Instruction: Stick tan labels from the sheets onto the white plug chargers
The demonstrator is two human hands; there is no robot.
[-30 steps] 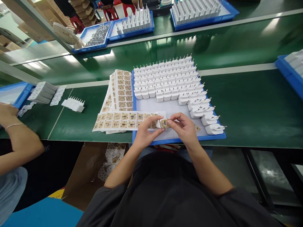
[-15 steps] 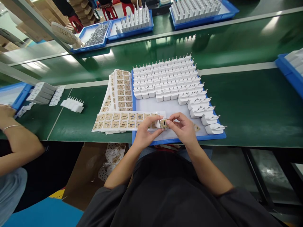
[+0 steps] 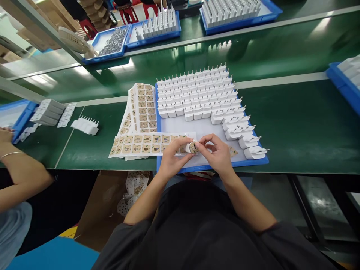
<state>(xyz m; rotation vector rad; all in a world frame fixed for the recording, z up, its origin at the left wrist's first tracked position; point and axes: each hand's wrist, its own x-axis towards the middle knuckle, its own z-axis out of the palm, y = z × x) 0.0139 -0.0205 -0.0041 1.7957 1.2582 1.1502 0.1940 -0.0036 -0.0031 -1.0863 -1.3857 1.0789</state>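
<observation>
Over the front of a blue tray (image 3: 209, 167), my left hand (image 3: 173, 159) is closed around a small white plug charger (image 3: 188, 148). Its end face is turned up and carries a tan sticker (image 3: 193, 147) with a dark slot in it. My right hand (image 3: 219, 153) pinches with thumb and forefinger at the sticker's right edge; whether the fingertips also grip the charger is hard to see. Beneath my left hand a sheet of tan stickers (image 3: 137, 144) reaches onto the tray. Rows of white plug chargers (image 3: 197, 90) stand in the tray, pins up.
More sticker sheets (image 3: 146, 107) lie left of the tray. Several white chargers (image 3: 85, 125) sit farther left, near a co-worker's arm (image 3: 25, 168). Across the bench are a tray of metal parts (image 3: 114, 42) and trays of plugs (image 3: 160, 26). Another blue tray (image 3: 344, 84) stands at the right.
My hands stay almost in place, with the charger face tilted slightly. The co-worker's arm at the left has shifted a little. The whole view has moved slightly.
</observation>
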